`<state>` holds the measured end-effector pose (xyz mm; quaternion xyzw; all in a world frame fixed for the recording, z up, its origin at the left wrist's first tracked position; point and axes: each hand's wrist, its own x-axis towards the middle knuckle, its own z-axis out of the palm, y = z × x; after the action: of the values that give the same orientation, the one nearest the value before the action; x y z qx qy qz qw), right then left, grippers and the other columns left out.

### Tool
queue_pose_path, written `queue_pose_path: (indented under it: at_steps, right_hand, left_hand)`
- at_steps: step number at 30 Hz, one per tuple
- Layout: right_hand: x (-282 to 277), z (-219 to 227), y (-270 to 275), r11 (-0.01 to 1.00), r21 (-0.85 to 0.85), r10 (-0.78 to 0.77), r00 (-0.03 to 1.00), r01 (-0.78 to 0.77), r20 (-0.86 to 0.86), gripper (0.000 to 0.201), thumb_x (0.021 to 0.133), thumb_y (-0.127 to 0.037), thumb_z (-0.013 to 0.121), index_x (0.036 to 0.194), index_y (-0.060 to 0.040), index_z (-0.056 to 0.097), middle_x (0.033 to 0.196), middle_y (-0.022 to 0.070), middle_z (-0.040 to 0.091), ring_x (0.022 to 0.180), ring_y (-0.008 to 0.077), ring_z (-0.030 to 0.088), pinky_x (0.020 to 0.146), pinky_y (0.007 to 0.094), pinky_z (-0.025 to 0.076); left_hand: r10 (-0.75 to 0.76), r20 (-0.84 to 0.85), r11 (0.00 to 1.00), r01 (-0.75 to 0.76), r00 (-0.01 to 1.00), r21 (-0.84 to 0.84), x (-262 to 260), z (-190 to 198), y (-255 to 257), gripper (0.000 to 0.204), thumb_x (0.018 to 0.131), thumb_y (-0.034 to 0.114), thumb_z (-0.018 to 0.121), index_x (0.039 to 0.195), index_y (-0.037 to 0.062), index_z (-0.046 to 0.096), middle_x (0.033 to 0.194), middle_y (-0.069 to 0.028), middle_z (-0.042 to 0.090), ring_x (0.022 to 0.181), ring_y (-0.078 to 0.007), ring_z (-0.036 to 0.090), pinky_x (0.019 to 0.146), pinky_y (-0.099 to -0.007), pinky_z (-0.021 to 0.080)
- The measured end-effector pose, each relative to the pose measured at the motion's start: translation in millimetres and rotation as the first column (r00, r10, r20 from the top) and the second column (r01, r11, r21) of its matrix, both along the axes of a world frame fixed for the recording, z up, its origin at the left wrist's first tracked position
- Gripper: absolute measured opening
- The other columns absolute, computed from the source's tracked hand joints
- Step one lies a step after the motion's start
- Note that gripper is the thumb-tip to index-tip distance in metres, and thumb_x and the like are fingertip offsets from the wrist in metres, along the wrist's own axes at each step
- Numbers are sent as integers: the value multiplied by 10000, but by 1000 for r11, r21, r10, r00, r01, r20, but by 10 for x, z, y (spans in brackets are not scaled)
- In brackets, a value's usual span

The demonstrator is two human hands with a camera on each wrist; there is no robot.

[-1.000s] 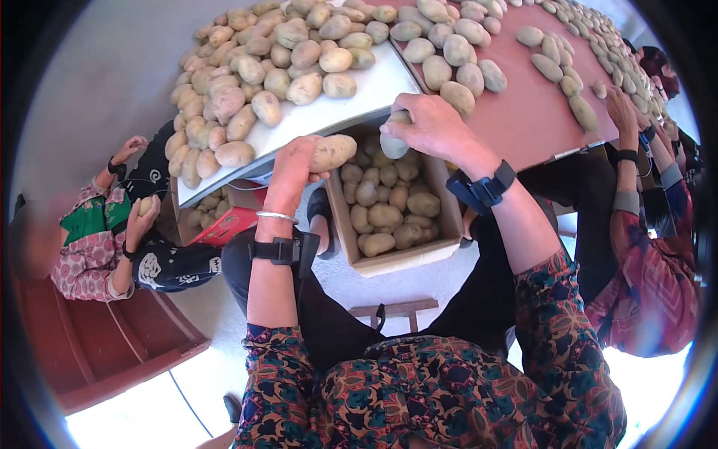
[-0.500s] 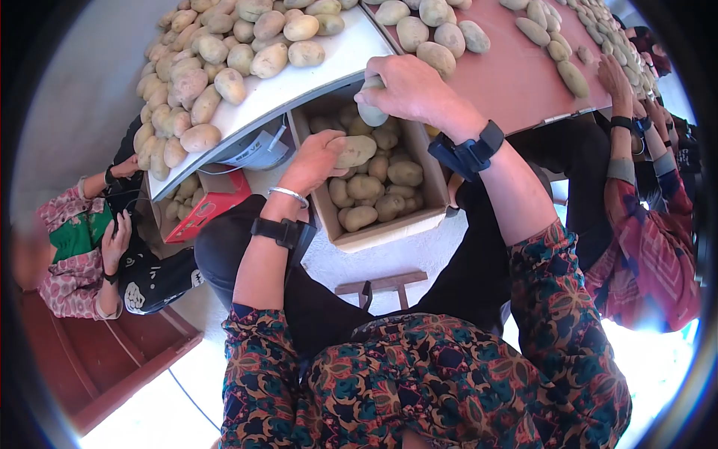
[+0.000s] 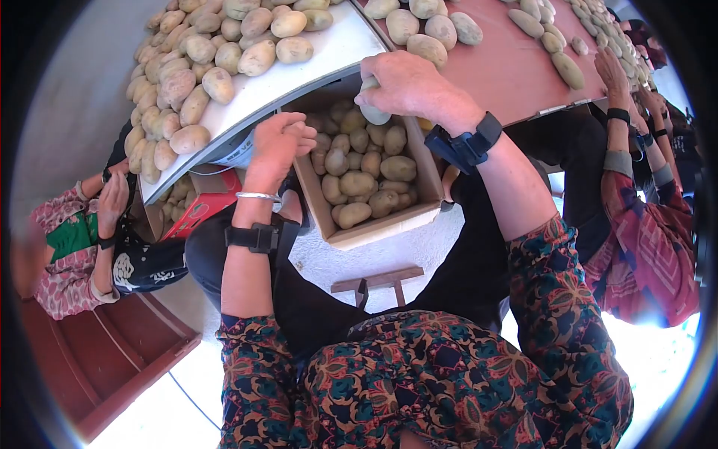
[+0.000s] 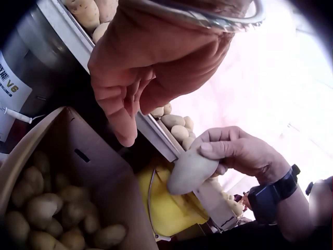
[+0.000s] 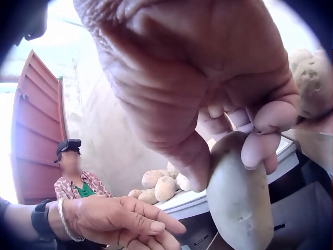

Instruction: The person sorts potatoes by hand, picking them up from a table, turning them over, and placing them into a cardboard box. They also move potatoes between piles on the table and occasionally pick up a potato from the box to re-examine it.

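Note:
My right hand pinches a smooth pale potato by one end, between thumb and fingers. In the head view it hangs above the far side of a cardboard box. Several potatoes lie inside that box. My left hand holds nothing; its fingers are loosely bent, as the left wrist view shows. It hovers by the box's left side, near the edge of the white tabletop.
Potatoes are heaped on the white tabletop, and more lie on the red tabletop to the right. A red box stands at left, a yellow bucket beyond the cardboard box. People sit on both sides.
My left hand has let go of its potato over the cardboard box and drawn back to the left. The right hand still holds its potato, shifted slightly in the head view.

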<state>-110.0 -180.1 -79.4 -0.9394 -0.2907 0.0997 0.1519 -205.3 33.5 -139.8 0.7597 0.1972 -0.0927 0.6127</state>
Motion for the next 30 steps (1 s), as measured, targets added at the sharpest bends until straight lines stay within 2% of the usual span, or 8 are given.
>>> queue_pose_path:
  at_steps: [9,15,18,23,25,27,29,30]
  right_hand:
    - [-49,-11,-79,982,-66,168,977,-177,-130,318,776,-285,744,977,-45,686,954,170,692,934,344,661,795,428,528]
    - [-127,-77,-46,946,-8,312,920,-323,-235,304,754,-272,766,922,-37,671,891,179,674,897,361,649,763,429,517]
    - [-144,-85,-44,944,-72,293,916,-323,-274,294,764,-255,754,932,-29,667,892,184,671,899,364,648,770,435,517]
    - [-104,-148,-31,937,-193,259,951,-290,-169,250,800,-197,711,971,-22,659,898,194,660,904,372,644,779,449,515]
    - [-118,-120,-16,951,-165,247,962,-263,-113,175,797,-154,701,910,-22,683,910,175,687,927,343,669,776,438,540]
    - [-123,-112,-13,947,-168,252,957,-274,-145,202,803,-164,698,938,-19,661,903,187,668,913,360,654,780,448,527]
    - [-127,-121,-7,944,-169,253,951,-284,-179,229,809,-173,696,966,-17,638,896,198,650,900,376,639,783,457,514]
    - [-126,-129,-8,945,-159,255,950,-284,-183,225,810,-172,694,956,-13,634,887,199,649,893,380,638,778,458,513]
  left_hand:
    - [306,286,952,-297,908,-75,-86,271,479,264,933,118,601,1148,-32,626,838,-73,689,638,-95,604,558,-200,460]
    - [750,483,643,-666,451,-377,-210,589,1135,222,931,99,610,1117,-20,632,871,-99,689,649,-124,625,539,-210,472]
    - [813,465,541,-749,350,-383,-277,620,1495,219,925,69,605,1122,-24,629,942,-106,686,728,-134,644,587,-225,500]
    - [743,487,594,-788,459,-163,-322,276,1945,299,879,13,620,1172,-46,629,994,-103,686,835,-166,658,714,-241,527]
    - [571,451,722,-681,686,121,-318,194,1979,338,803,-41,622,1140,-56,657,1018,-113,692,919,-190,666,785,-269,530]
    - [425,489,758,-595,762,268,-278,122,1964,357,761,-55,614,1112,-35,676,1033,-120,698,958,-221,667,825,-297,526]
    - [265,497,763,-495,826,416,-256,188,1817,380,720,-68,605,1085,-14,694,1047,-127,703,996,-252,668,864,-326,522]
    - [141,446,655,-421,884,628,-261,283,1698,398,704,-74,601,1076,23,704,1040,-128,704,995,-281,662,875,-353,513]
